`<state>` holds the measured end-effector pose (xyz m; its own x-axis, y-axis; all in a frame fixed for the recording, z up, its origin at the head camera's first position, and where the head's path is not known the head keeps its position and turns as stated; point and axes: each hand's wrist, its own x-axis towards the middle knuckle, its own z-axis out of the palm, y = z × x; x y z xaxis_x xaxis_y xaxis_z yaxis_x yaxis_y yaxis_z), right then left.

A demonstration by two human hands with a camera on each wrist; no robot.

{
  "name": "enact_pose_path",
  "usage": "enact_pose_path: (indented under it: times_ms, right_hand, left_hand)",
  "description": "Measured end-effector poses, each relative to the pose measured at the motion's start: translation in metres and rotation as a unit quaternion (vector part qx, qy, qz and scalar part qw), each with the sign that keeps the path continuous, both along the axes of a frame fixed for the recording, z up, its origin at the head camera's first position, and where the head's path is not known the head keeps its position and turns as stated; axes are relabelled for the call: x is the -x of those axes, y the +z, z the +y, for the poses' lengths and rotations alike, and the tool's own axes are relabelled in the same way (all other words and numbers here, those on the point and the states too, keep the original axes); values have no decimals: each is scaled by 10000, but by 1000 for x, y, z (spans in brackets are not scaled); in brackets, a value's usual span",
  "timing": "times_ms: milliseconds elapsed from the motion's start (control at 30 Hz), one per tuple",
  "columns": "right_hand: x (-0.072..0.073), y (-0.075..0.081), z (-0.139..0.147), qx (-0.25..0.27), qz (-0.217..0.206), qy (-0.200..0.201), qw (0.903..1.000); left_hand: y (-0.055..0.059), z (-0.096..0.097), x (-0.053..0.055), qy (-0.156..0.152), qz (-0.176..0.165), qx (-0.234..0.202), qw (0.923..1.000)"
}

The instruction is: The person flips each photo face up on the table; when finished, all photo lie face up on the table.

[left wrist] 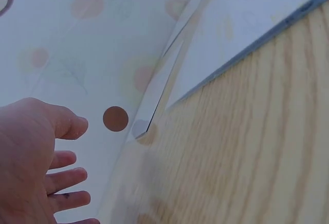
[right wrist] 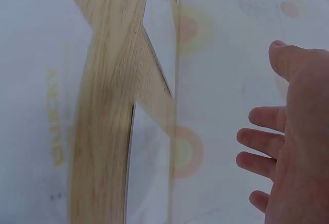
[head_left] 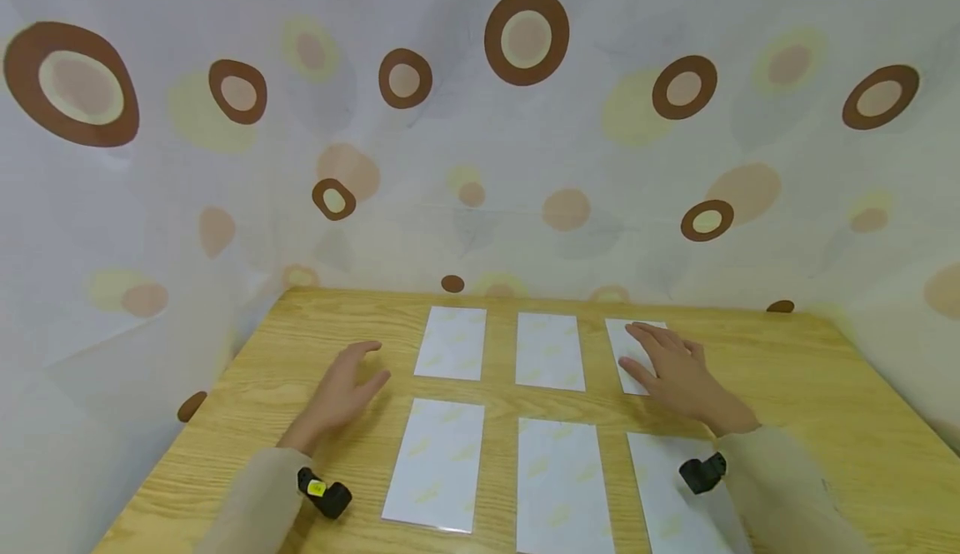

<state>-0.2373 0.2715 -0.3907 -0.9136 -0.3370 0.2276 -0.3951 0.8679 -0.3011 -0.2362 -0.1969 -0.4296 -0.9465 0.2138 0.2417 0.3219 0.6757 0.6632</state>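
Observation:
My left hand (head_left: 341,391) is held over the left part of the table, its thumb and fingers spread and nothing in them. To its right lie the far-left white sheet (head_left: 452,343) and the near-left one (head_left: 437,464). My right hand (head_left: 678,379), also with nothing in it, overlaps the far-right sheet (head_left: 618,343) in the head view. Its forearm and wrist camera cover part of the near-right sheet (head_left: 667,496). Between the hands are the far-middle sheet (head_left: 549,351) and the near-middle sheet (head_left: 562,487). Both wrist views show relaxed, parted fingers (left wrist: 67,180) away from the sheets.
A wood-grain table (head_left: 787,379) bears the sheets in two rows of three, with gaps between them. Behind it and along its sides hangs a pale curtain (head_left: 450,137) patterned with brown rings and dots. Small black cameras (head_left: 703,472) sit on both wrists.

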Motion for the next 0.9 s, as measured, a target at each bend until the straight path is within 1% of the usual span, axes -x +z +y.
enact_pose_path:
  times_ms: [100,200,300,367,467,600,733,800,900]
  right_hand:
    - [7,-2,-13,78,-63,131,9999]
    - [15,-5,-24,152,-106,261,9995]
    - [23,-8,-35,195,-141,370,9990]
    - [28,-9,-41,242,-203,441,9985]
    - [34,-10,-51,316,-332,509,9977]
    - [39,-11,-64,399,-579,627,9956]
    - [47,-14,-78,337,-665,750,9944]
    - [53,-17,-84,269,-678,790,9942]
    - [60,-20,-96,308,-862,905,9917]
  left_hand:
    - [-2,6,6,-28,-214,-207,9996]
    - [-3,11,12,70,-434,-343,9984]
    - [-4,16,19,188,-573,-435,9972]
    - [-4,19,23,206,-588,-478,9969]
    - [-5,22,28,155,-534,-580,9968]
    - [-8,25,32,81,-469,-700,9964]
    - [-13,28,38,94,-538,-777,9955]
    - [-15,29,41,105,-553,-751,9956]
    - [-18,30,45,150,-496,-600,9969]
